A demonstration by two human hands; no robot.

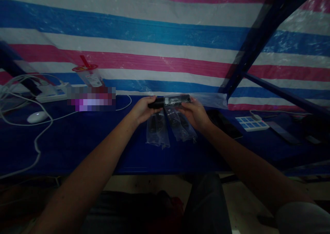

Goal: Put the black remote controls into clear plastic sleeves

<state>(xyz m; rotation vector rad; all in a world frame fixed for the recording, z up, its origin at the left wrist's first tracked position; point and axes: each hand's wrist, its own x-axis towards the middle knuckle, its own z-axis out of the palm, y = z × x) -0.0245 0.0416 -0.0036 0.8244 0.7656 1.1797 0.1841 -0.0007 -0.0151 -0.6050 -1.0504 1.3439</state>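
Observation:
Between my two hands lies a black cylinder [157, 103], level above the blue table; its exact kind is not clear. My left hand [143, 109] is closed round its bare left end. Around the right part is a clear plastic bag [211, 99], which trails off to the right past my fingers. My right hand [195, 113] grips the cylinder's bagged end. A small white label [166, 100] shows near the middle. Below my hands rest two clear bags with dark contents, a left bag [158, 132] and a right bag [182, 127].
On the blue table [136, 158] at left are a white mouse [37, 117], tangled white cables [36, 144], a power strip [53, 93] and a lidded cup [90, 75]. To the right lie a black tablet [224, 124] and a white multi-socket block [251, 123]. A striped sheet [154, 38] hangs behind.

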